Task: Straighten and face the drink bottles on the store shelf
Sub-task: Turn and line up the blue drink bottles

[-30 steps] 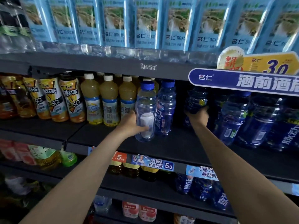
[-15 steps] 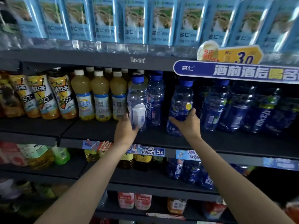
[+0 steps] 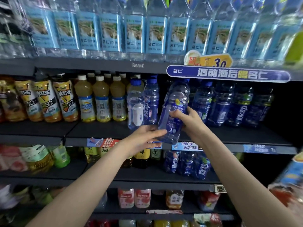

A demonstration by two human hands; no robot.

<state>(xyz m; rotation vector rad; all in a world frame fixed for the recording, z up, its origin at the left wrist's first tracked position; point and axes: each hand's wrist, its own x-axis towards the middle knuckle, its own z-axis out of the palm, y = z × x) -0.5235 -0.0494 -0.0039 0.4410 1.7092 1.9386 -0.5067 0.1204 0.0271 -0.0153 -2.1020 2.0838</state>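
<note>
- A blue drink bottle point(image 3: 174, 112) is held in front of the middle shelf point(image 3: 105, 129), tilted with its cap leaning to the right and its base just off the shelf's front edge.
- The right hand point(image 3: 188, 122) is wrapped around the bottle's lower half; its grip is clamped on the label, thumb across the front.
- The left hand point(image 3: 144, 139) is placed low against the bottle's left side, fingers nearly straight and touching it near the base.
- Just left of the held bottle, two clear blue-capped bottles point(image 3: 142, 102) are seen upright on the same shelf; one is turned so that a white label panel faces out.
- Further left, yellow juice bottles point(image 3: 100, 100) with white caps are lined up, then iced tea bottles point(image 3: 49, 99) with orange and black labels.
- To the right, a row of dark blue bottles point(image 3: 229, 104) is stood upright, deep in shadow.
- Above, water bottles point(image 3: 134, 33) with light blue labels are ranged along the upper shelf, and a blue banner sign point(image 3: 227, 74) is fixed to its edge.
- Below, more bottles are set out on lower shelves, blurred.
</note>
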